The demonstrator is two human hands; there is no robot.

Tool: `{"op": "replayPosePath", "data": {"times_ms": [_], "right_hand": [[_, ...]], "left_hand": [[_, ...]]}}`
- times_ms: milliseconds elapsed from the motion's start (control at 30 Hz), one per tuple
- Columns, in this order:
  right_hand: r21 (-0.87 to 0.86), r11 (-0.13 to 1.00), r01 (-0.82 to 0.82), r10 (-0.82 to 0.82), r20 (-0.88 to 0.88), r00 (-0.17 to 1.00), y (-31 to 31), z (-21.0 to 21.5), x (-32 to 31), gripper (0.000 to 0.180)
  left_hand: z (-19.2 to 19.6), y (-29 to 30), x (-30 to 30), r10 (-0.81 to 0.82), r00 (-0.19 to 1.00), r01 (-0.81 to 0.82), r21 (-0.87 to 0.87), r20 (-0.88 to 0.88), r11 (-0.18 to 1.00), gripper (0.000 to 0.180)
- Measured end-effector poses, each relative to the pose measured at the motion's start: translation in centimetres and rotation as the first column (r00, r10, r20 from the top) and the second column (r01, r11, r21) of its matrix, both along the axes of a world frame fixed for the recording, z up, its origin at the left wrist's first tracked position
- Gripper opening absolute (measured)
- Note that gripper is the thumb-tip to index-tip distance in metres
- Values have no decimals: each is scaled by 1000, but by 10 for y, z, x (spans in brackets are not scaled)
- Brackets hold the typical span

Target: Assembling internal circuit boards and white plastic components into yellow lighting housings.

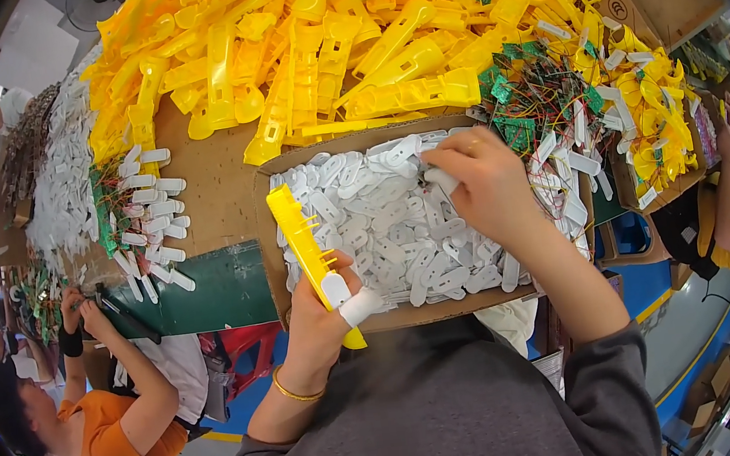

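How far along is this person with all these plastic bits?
Done: nothing finished is clearly visible. In hand: left hand grips a yellow plastic piece while right hand picks from the white pieces. Left: a large yellow pile and many circuit boards.

Heaped yellow plastic housings [342, 39], green circuit boards [531, 98], seated co-worker [107, 424] at left.

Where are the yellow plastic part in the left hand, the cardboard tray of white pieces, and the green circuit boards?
yellow plastic part [298, 236], head view, on its flat upper body.
cardboard tray [268, 240], head view, on its left wall.
green circuit boards [517, 127], head view, on one board in the pile.
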State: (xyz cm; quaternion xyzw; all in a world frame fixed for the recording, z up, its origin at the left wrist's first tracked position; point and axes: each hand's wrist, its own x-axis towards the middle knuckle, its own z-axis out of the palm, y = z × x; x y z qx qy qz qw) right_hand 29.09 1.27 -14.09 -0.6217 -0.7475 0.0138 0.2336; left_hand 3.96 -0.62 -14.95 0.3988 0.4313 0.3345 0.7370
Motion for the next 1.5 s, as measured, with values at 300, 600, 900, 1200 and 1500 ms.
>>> {"op": "replayPosePath", "data": {"times_ms": [300, 600, 900, 1200, 1500], "right_hand": [[-79, 984, -162, -25, -949, 313, -48, 19, -54, 23], [70, 983, -171, 169, -713, 681, -49, -4, -60, 36], [44, 999, 27, -2, -493, 870, -46, -15, -64, 43], [146, 983, -109, 177, -624, 761, -45, 6, -62, 40], [212, 974, -74, 183, -559, 809, -37, -5, -76, 36]], "left_hand": [[23, 10, 22, 50, 986, -106, 374, 157, 921, 45], [11, 7, 26, 158, 986, -165, 185, 49, 969, 39], [6, 14, 36, 208, 969, -217, 59, 135, 974, 28], [-4, 23, 22, 89, 864, 20, -209, 496, 978, 27], [-19, 9, 25, 34, 875, 94, -238, 483, 967, 64]]}}
